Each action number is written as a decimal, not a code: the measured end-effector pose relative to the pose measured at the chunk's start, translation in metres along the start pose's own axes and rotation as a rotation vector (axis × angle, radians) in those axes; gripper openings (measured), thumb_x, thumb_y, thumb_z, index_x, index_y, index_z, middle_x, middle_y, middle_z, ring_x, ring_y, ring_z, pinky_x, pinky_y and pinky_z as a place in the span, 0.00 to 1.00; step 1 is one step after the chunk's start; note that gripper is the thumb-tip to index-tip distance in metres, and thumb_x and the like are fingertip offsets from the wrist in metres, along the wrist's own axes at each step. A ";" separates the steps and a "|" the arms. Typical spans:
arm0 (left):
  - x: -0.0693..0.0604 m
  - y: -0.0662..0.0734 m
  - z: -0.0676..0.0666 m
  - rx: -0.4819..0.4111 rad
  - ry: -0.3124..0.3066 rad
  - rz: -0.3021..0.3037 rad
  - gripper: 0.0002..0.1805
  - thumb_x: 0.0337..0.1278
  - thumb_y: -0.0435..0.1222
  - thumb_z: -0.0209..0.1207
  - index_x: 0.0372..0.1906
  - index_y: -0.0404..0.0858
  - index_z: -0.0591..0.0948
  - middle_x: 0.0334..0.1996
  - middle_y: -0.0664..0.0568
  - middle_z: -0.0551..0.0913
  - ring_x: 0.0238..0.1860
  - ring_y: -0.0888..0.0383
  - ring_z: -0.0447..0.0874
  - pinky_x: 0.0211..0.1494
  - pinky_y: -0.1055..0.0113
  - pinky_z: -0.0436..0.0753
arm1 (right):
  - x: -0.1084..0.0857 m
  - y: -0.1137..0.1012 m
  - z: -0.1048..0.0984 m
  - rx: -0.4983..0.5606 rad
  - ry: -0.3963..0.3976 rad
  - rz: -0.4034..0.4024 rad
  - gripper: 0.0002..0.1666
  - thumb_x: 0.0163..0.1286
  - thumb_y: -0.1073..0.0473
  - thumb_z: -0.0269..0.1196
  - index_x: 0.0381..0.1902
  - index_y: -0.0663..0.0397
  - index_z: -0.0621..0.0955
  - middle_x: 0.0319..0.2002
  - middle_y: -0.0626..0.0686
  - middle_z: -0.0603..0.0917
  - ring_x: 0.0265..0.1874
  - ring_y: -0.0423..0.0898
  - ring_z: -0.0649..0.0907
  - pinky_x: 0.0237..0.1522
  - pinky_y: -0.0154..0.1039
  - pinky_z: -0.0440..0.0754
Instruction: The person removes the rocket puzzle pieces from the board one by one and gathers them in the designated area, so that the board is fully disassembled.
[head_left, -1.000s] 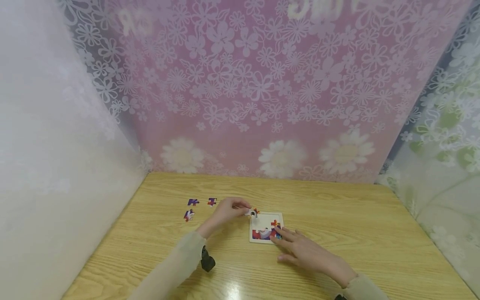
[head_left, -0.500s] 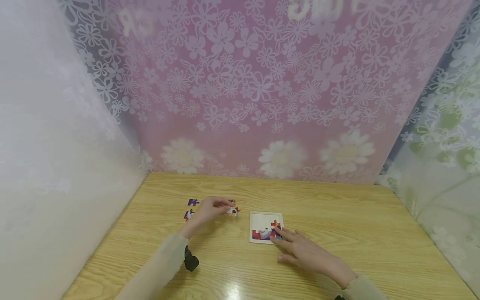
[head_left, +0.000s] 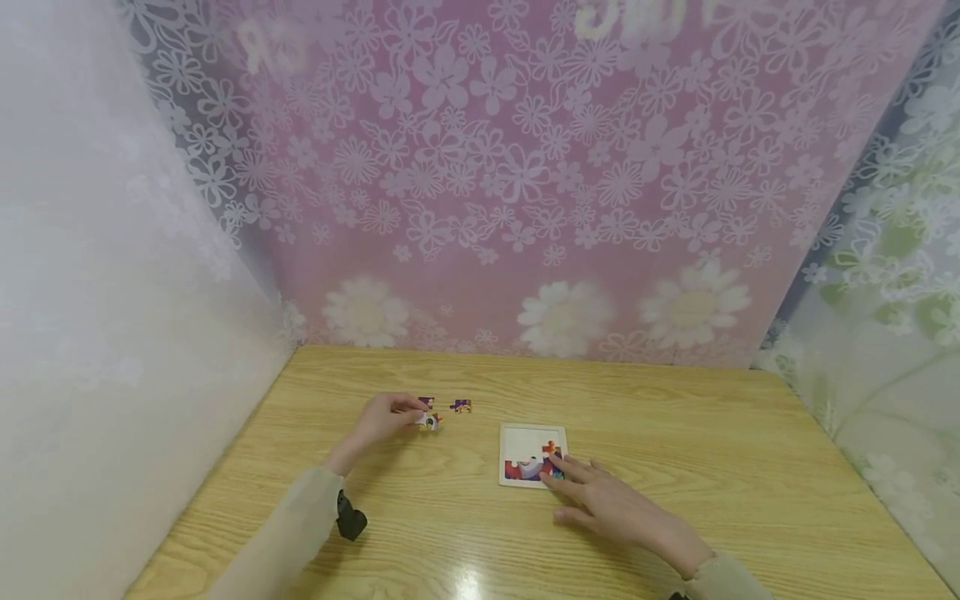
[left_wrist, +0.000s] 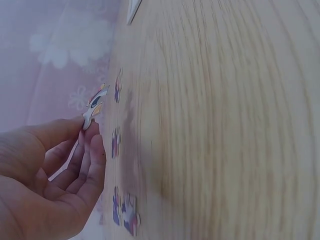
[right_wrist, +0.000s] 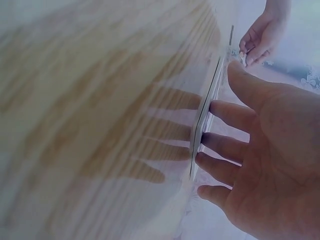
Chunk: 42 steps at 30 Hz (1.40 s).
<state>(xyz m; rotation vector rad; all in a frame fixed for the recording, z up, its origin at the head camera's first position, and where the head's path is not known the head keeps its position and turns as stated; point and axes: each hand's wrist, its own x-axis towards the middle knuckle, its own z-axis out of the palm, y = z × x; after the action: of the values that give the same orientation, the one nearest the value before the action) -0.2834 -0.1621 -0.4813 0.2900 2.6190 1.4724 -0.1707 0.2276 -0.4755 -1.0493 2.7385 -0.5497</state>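
My left hand (head_left: 384, 419) pinches a white jigsaw piece (head_left: 430, 422) with an eye on it between thumb and fingers. In the left wrist view that piece (left_wrist: 95, 104) is raised off the table, tilted nearly edge-on. My right hand (head_left: 615, 507) rests its spread, straight fingers on the right side of the puzzle tray (head_left: 502, 454). Red, white and purple pieces (head_left: 523, 469) lie along the tray's bottom and right side, partly covered by those fingers. Bare pale backing shows at the tray's upper left.
Loose jigsaw pieces lie beyond my left hand, including a purple one (head_left: 462, 407) and one (head_left: 426, 402) partly behind the fingers. Two more, one purple (left_wrist: 116, 205) and one white and purple (left_wrist: 130, 213), show in the left wrist view. Curtains surround the wooden table (head_left: 697, 442).
My left hand has carried the white piece leftward, away from the tray to over the loose pieces. It now hides the leftmost ones in the head view. My right hand has stayed put.
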 end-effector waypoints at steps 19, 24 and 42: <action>-0.007 -0.008 -0.007 0.141 0.002 -0.022 0.06 0.65 0.35 0.66 0.42 0.39 0.88 0.34 0.52 0.88 0.33 0.57 0.86 0.33 0.63 0.83 | 0.002 -0.003 -0.001 0.032 0.006 0.017 0.36 0.78 0.41 0.54 0.73 0.57 0.71 0.75 0.66 0.63 0.73 0.69 0.64 0.69 0.72 0.56; -0.005 -0.010 -0.003 0.171 0.018 -0.021 0.06 0.61 0.35 0.70 0.41 0.39 0.88 0.35 0.52 0.87 0.34 0.58 0.86 0.32 0.64 0.83 | 0.002 -0.002 -0.001 0.040 0.012 0.018 0.35 0.78 0.41 0.55 0.73 0.58 0.71 0.75 0.67 0.63 0.72 0.69 0.64 0.68 0.73 0.56; -0.002 -0.009 0.004 0.216 0.042 -0.024 0.03 0.61 0.33 0.69 0.38 0.40 0.88 0.30 0.55 0.85 0.31 0.60 0.82 0.33 0.66 0.80 | 0.001 0.001 0.004 0.111 0.018 0.044 0.35 0.78 0.41 0.55 0.73 0.56 0.72 0.76 0.66 0.62 0.74 0.68 0.62 0.69 0.73 0.54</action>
<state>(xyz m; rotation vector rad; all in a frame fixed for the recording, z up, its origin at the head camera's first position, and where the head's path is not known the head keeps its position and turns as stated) -0.2814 -0.1639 -0.4911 0.2492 2.8078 1.2021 -0.1706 0.2267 -0.4792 -0.9610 2.7036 -0.6983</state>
